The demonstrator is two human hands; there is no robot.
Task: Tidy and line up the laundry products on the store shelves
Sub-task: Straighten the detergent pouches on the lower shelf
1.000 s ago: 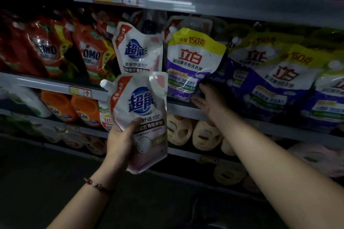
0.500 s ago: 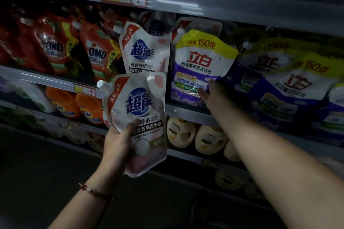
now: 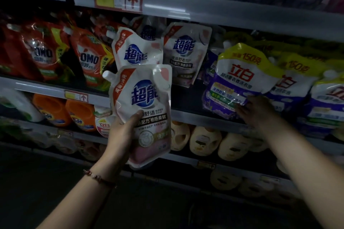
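Two hands engaged. Left hand (image 3: pixel 122 135) clamps a white pouch (image 3: pixel 144 109) off the shelf (image 3: pixel 188 114), before its front edge. Right hand (image 3: pixel 255 109) grips a purple pouch (image 3: pixel 240 82) tilted at that edge. Recommend seating purple upright, then slotting white into the gap.

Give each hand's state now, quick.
Left hand: grips white-and-pink spouted detergent pouch.
Right hand: holds purple-and-yellow detergent pouch by its lower edge.

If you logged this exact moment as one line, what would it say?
left hand: holds white pouch off shelf | right hand: grip on purple pouch, tilted | gap on shelf between
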